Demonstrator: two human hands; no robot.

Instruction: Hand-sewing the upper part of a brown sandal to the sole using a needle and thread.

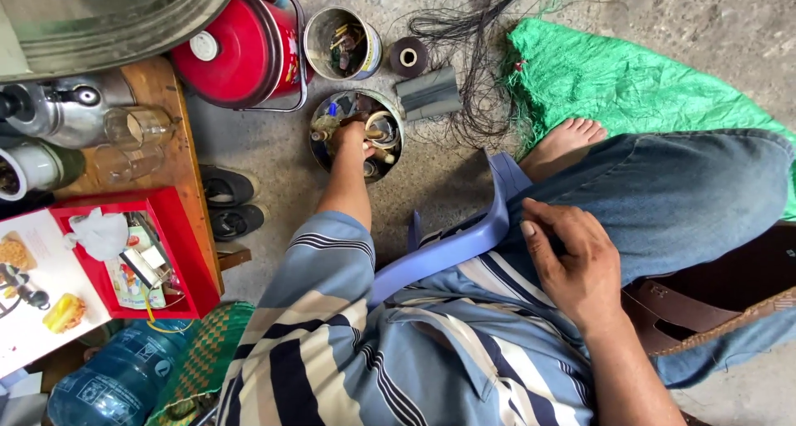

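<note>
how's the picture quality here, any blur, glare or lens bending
Head view: soft, even daylight with faint shadows; wide lens bows the edges; left hand in the round tin slightly soft; right hand on the denim leg sharp; mild sheen on the red pot.

Bare grey concrete floor (274, 144), stained and scuffed. Directly on it: red lidded pot (240, 48) beside the wooden table's (178, 156) edge, open tin (342, 43) of odds and ends, round tin (358, 136) of small parts just below, roll of dark tape (408, 57), folded grey strips (428, 92), tangle of black thread (473, 53), green netting (622, 82), pair of dark sandals (228, 202), one bare foot (565, 144).
</note>
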